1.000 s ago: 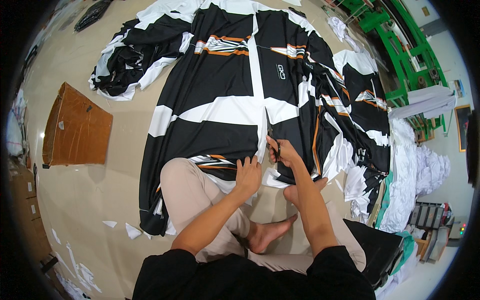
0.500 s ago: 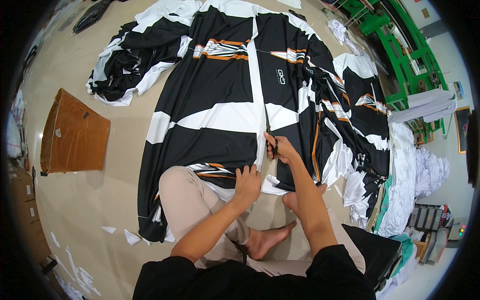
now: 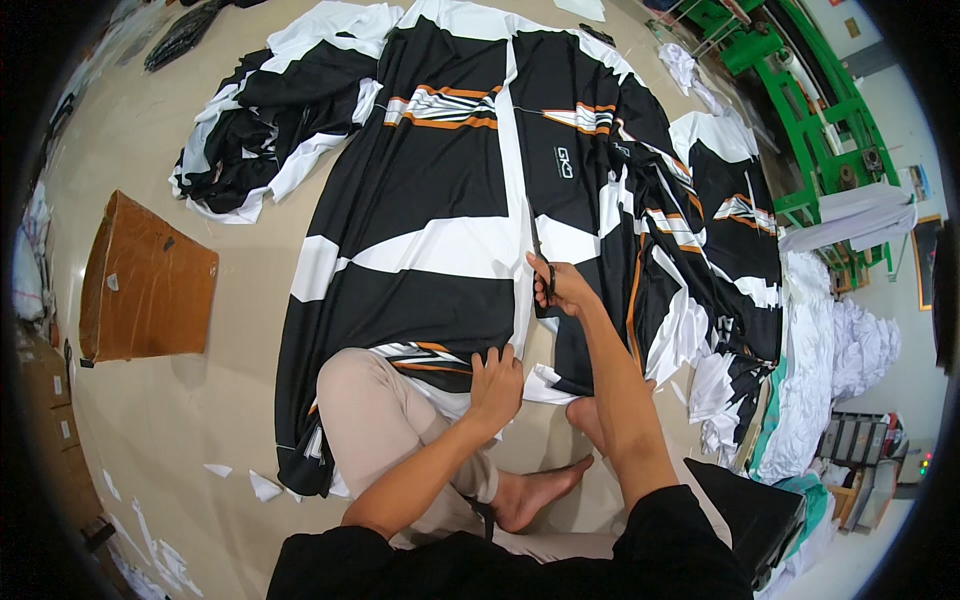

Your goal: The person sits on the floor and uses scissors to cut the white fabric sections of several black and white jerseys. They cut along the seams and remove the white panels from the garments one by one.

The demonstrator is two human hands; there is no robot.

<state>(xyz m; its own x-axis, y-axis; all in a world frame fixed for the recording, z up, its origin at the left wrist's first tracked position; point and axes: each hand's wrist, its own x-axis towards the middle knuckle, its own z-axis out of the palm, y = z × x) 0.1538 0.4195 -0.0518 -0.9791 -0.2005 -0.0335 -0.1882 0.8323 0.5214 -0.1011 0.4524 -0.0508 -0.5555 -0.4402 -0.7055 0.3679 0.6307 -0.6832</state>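
Head view. The right hand [image 3: 562, 288] is out ahead of the left, its forearm running up from the lower edge and slanting toward the left. The wrist looks nearly straight, and the fingers are curled. Its grip is clamped on the handles of dark scissors [image 3: 546, 285]; the blades point away from the body, along the right edge of a white strip [image 3: 517, 180]. How far apart the blades stand cannot be told.

The left hand [image 3: 496, 386] lies nearer the body, back upward, its forearm slanting toward the right. The fingers point forward, slightly spread and bent, with the tips on the near part of the cloth beside the white strip. Whether this grip pinches the cloth or only presses on it cannot be determined.

The printed cloth [image 3: 430, 310], black and white with orange-edged bands, is spread on the floor [image 3: 245, 390] in front of the person. On the near side of the scissors, a gap showing floor separates the white strip from the right-hand panel [image 3: 577, 355]. The bent left knee [image 3: 355, 385] overlaps the near edge of the cloth.

A brown cardboard box [image 3: 150, 285] stands to the left, well apart from both hands. A crumpled cloth heap [image 3: 270, 140] lies beyond it.
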